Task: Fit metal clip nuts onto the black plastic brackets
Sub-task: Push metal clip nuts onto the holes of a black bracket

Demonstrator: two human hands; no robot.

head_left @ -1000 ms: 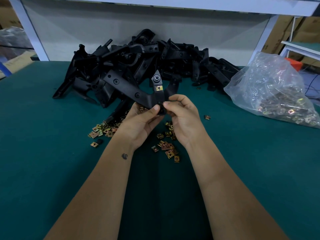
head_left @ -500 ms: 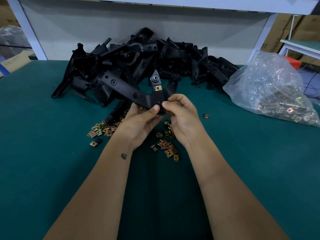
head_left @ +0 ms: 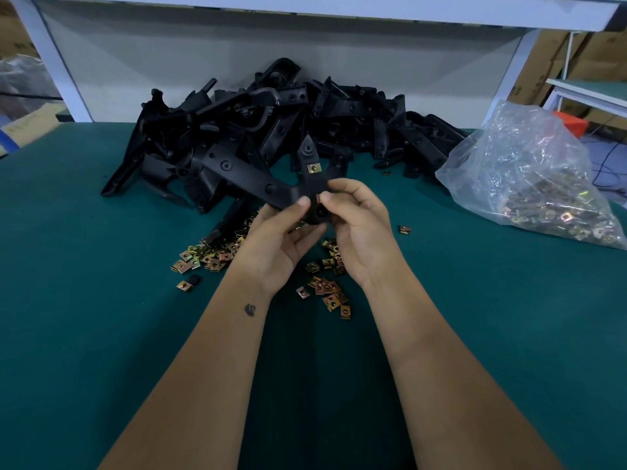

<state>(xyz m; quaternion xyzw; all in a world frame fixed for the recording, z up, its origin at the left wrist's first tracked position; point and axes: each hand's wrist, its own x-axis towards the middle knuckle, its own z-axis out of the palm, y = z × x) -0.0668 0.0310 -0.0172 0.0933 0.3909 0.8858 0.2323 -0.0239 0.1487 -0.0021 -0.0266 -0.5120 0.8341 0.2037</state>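
bare forearms, no sleeves; a small dark swan-shaped mark (head_left: pixel 250 310) on the left wrist.

Bag (head_left: pixel 529 178) right of bracket pile (head_left: pixel 271 130)

- Dim, flat light overall; colours lean cool and teal.
- Light looks to come from above and the right: clear plastic bag (head_left: pixel 529 178) throws small specular glints, back panel (head_left: pixel 237 62) is grey with soft gradient.
- Black bracket pile (head_left: pixel 271 130) crushes to near-solid black, little surface detail.
- Soft dark shadow on green mat (head_left: pixel 84 334) between forearms.
- Wide-angle bend: frame posts lean, edges stretch.
- Slight softness throughout, corners worst.
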